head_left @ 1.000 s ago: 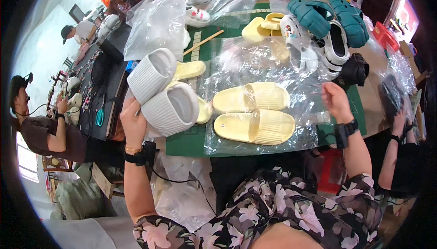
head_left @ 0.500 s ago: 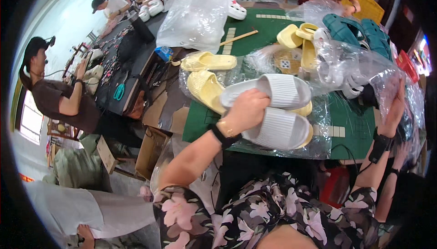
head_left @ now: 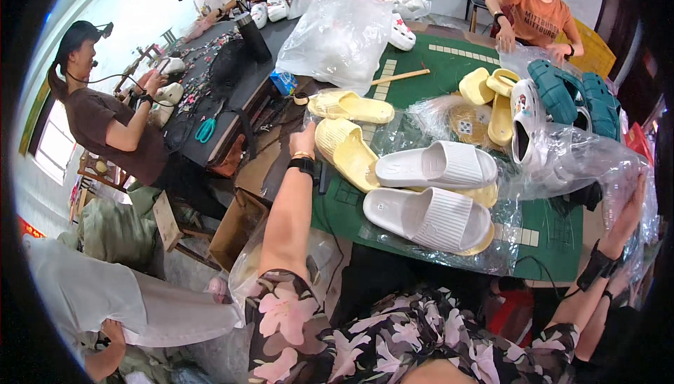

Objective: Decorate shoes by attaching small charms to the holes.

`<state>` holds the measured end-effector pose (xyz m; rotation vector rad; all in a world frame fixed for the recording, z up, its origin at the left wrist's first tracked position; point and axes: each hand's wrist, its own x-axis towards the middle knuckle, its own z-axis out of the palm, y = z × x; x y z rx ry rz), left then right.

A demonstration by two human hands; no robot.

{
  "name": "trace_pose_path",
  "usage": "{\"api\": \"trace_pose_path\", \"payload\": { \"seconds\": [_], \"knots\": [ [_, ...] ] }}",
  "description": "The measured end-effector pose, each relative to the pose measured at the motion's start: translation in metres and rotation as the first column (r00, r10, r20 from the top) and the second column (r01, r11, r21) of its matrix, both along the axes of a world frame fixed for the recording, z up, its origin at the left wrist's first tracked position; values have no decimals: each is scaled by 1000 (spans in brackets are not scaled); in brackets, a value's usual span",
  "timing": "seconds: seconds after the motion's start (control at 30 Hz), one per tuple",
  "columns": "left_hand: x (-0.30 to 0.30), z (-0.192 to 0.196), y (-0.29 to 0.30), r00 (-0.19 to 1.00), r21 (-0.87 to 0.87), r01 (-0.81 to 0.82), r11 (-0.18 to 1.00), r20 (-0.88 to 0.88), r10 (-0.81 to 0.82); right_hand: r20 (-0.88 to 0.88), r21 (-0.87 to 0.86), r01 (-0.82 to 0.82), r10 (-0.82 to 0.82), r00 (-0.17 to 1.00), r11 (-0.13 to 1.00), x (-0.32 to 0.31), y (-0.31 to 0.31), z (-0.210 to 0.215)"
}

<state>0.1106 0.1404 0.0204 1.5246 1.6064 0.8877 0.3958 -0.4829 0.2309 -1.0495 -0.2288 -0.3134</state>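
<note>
Two light grey slides, a nearer one [head_left: 428, 219] and a farther one [head_left: 439, 165], lie side by side on the table, over yellow slippers that peek out beneath. My left hand [head_left: 303, 142] is closed beside the left edge of a yellow slipper [head_left: 345, 152]; what it pinches is too small to make out. A second yellow slipper [head_left: 351, 106] lies just beyond. At the far right my right hand [head_left: 636, 191] grips a crumpled clear plastic bag [head_left: 572, 156], with its fingers partly hidden by the film.
Teal clogs [head_left: 554, 93], a white clog [head_left: 526, 121] and more yellow slippers [head_left: 500, 121] crowd the right side. A full plastic bag [head_left: 335, 36] sits at the back. Scissors [head_left: 206, 130] lie on the dark left table. Several people work around the tables; a cardboard box [head_left: 239, 233] stands below.
My left hand has let go of the grey slides and moved left to the yellow slipper's edge. The slides stay on the pile. The whole view has shifted; my right hand remains at the plastic.
</note>
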Motion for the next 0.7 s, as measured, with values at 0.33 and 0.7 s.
{"api": "trace_pose_path", "payload": {
  "seconds": [0.33,0.7],
  "knots": [
    [-2,34,50,655,510,311,802,497,-570,626,-690,430,181,759,582,-11,58,32],
    [-26,257,-20,375,494,755,430,212,-902,681,-698,350,425,597,625,-41,193,96]
  ]
}}
